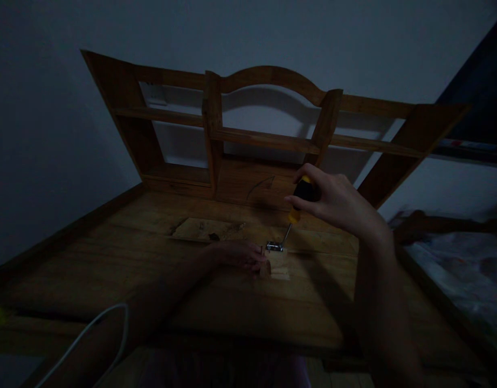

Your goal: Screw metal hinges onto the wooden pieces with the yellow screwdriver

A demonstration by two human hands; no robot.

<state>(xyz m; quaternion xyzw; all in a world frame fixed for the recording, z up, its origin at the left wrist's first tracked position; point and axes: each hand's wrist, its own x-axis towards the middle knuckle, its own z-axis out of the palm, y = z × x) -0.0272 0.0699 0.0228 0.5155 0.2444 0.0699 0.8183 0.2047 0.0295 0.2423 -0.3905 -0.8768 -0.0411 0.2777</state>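
My right hand is closed around the black and yellow handle of a screwdriver. The shaft slants down and its tip meets the right end of a small shiny metal fitting, perhaps a hinge. That fitting lies at the far edge of a small pale wood block on the desktop. My left hand rests low beside the block, its fingertips pressed against the block's left side. Dim light blurs the details of the left fingers.
A wooden desk carries a shelf unit at its back, against the wall. Behind my left hand lies a rough wood board. A thin curved strip shows before the shelf. Pale plastic bags are at the right.
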